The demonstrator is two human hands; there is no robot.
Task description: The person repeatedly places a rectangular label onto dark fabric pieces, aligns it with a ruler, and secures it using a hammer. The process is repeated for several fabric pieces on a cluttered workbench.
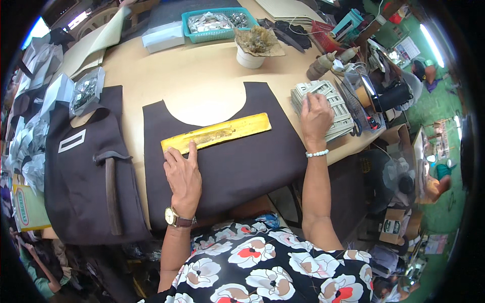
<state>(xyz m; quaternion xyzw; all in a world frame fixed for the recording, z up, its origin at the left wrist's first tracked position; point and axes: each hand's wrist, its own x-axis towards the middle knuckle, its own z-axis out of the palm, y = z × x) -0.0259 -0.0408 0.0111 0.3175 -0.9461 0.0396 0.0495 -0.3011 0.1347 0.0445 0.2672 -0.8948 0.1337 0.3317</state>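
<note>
My left hand [182, 179], with a watch at the wrist, rests its spread fingers on a yellow bar [237, 126] with a brown-smeared middle, lying across dark brown cut material [227, 182]. My right hand [316, 116], with a beaded bracelet, pinches at the top of a stack of cream rectangular frames [336, 126] at the right. On the left, a hammer [110, 197] lies on another dark piece [73, 192], near a single white frame [71, 141].
A teal basket [214, 38], a white box [161, 38], a tub topped with a crusted board [250, 59] and bottles [321, 65] stand at the back. Paper and bags [33, 126] crowd the left; a black machine [389, 98] sits right. A co-worker's arm [43, 267] shows lower left.
</note>
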